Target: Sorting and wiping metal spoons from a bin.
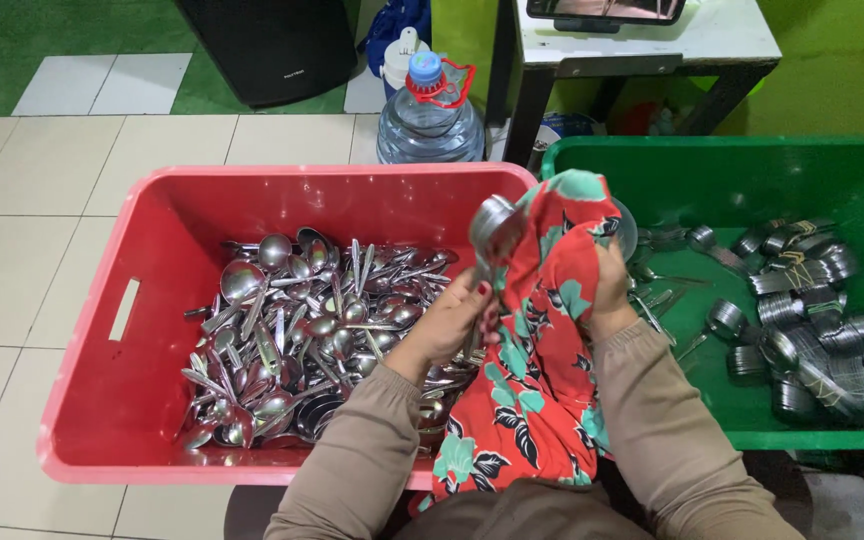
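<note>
Floor point(42, 250): pale square tiles under both crates, with a strip of green carpet at the far left edge.
Red crate point(132, 400): a big plastic bin with a slot handle in its left wall, standing on the floor at the person's left.
Green crate point(752, 180): a plastic bin of like size, just beside the red crate on the right, their rims almost touching.
Table point(722, 40): white top on a dark frame, behind the green crate.
Black box point(272, 45): a dark case standing on the floor beyond the red crate.
Water bottle point(430, 120): a large clear jug with a blue cap and red carry handle, behind the red crate, between the black box and the table.
Cloth point(537, 330): red fabric with a teal and black flower print, draped from the lap up over the right hand.
Loose spoons point(312, 330): a heap of steel spoons filling the bottom of the red crate.
Bundled spoons point(812, 330): steel spoons tied in stacks, lying in the right part of the green crate.
Left hand point(457, 320): closed around the handle of a spoon, above the red crate's right edge.
Right hand point(610, 285): closed on the cloth, gripping it from underneath, above the gap between the crates.
Held spoon point(492, 225): upright, bowl uppermost, pressed against the cloth.
</note>
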